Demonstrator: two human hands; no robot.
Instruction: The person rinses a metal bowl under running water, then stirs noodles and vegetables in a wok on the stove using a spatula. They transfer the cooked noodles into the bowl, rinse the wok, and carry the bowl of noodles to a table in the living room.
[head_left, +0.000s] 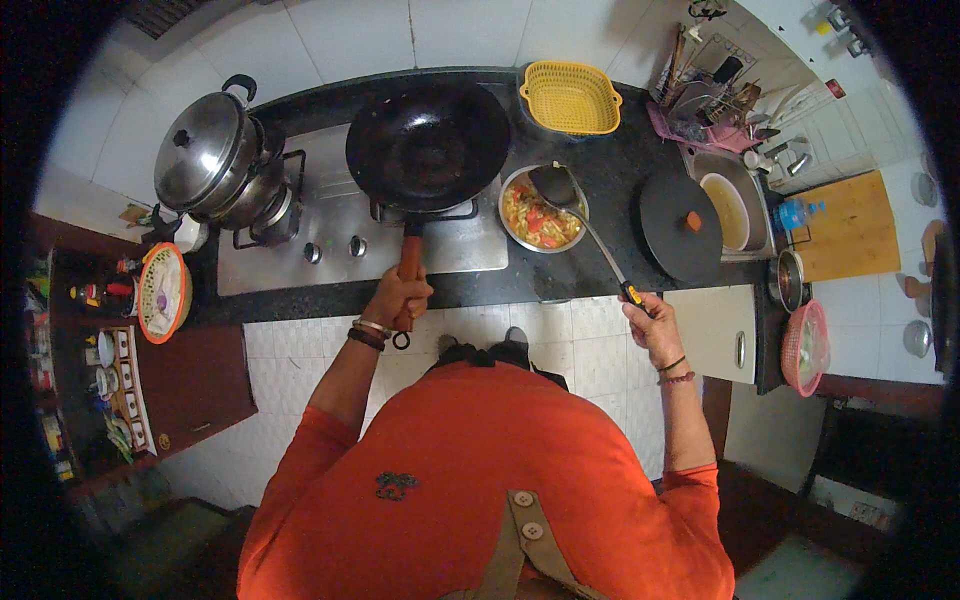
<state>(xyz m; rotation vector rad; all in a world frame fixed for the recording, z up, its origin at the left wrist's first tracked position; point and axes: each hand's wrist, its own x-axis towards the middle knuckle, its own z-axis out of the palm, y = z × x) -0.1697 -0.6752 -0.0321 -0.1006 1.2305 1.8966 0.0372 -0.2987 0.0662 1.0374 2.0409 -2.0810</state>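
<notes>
My left hand (401, 298) is closed around the brown handle of a black wok (429, 150), which is over the right burner of the steel gas hob. The wok holds no food that I can see, only a shine on its dark surface. In my right hand (651, 324) is the black and yellow grip of a spatula (598, 238) with a metal shaft. Its dark blade lies over the back of a metal bowl (505, 225) filled with a cooked dish (534, 219) of red and yellowish pieces, to the right of the hob.
A lidded steel pot (206, 154) stands on the left burner. Beyond the bowl is a yellow basket (571, 97). A black lid (675, 225) with an orange knob lies beside the sink (763, 217). An orange-rimmed basket (184, 304) sits at the counter's left end.
</notes>
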